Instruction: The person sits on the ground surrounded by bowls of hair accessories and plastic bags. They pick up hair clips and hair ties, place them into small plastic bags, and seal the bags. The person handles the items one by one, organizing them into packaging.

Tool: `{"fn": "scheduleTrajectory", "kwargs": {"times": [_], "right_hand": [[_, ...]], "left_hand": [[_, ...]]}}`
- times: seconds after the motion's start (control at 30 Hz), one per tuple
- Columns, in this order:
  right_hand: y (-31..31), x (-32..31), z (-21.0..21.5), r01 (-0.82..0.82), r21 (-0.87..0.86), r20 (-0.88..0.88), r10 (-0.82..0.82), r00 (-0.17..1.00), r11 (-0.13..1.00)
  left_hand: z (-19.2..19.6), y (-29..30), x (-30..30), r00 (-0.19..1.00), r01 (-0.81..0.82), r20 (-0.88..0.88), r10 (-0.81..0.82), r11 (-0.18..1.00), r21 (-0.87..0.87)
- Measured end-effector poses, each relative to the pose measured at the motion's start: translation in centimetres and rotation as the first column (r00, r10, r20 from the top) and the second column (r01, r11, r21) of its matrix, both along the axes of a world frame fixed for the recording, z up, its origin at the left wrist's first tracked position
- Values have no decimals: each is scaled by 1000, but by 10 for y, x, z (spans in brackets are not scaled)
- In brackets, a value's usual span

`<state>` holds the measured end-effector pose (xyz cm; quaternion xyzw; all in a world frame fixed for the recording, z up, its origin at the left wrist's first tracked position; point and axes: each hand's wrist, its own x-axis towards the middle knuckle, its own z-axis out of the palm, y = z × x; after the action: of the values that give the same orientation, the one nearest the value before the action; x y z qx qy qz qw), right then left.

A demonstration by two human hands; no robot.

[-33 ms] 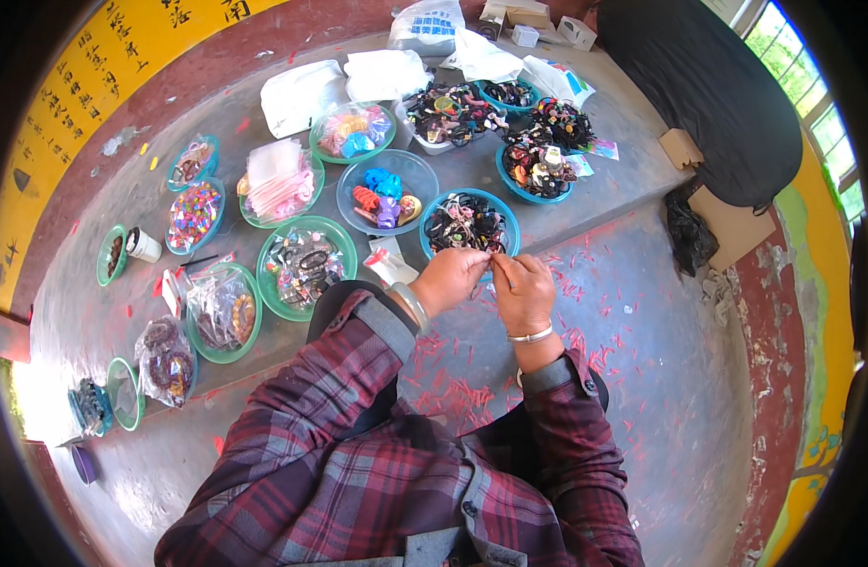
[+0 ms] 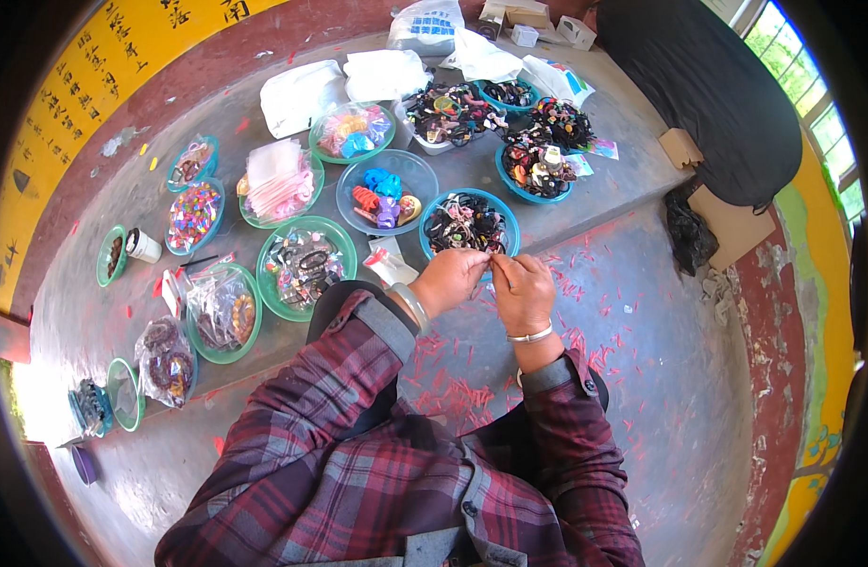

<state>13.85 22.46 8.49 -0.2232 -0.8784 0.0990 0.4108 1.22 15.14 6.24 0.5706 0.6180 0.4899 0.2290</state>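
Note:
My left hand [image 2: 452, 282] and my right hand [image 2: 526, 297] meet fingertip to fingertip, both closed in a pinch. Whatever lies between the fingers is too small to make out. They hover at the near rim of a blue basin [image 2: 517, 238], which holds a tangle of black hair ties [image 2: 465, 225] with small coloured pieces. Just left of my left wrist lies a white and red plastic packet [image 2: 389, 262]. Beyond the basin, a clear bluish bowl [image 2: 352, 210] carries blue, red and purple coiled bands. A second blue basin [image 2: 538, 196] of dark hair ties stands to the right.
Green basins of bagged goods [image 2: 305, 266] and pink packets [image 2: 279, 184] crowd the raised concrete ledge at left. White plastic bags [image 2: 304, 97] lie farther back. Red scraps [image 2: 458, 397] litter the floor below the step. A black-covered bulk [image 2: 703, 94] and cardboard [image 2: 731, 225] stand at right.

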Motion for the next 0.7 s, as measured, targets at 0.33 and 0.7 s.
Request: {"fn": "scheduleTrajectory", "kwargs": {"times": [0.33, 0.7], "right_hand": [[-3, 2, 3, 14, 55, 142, -22, 990, 998], [-8, 0, -2, 48, 50, 207, -57, 977, 998]], "left_hand": [[-12, 2, 0, 984, 9, -181, 1, 998, 54], [-3, -1, 4, 997, 55, -45, -60, 994, -96]]}}
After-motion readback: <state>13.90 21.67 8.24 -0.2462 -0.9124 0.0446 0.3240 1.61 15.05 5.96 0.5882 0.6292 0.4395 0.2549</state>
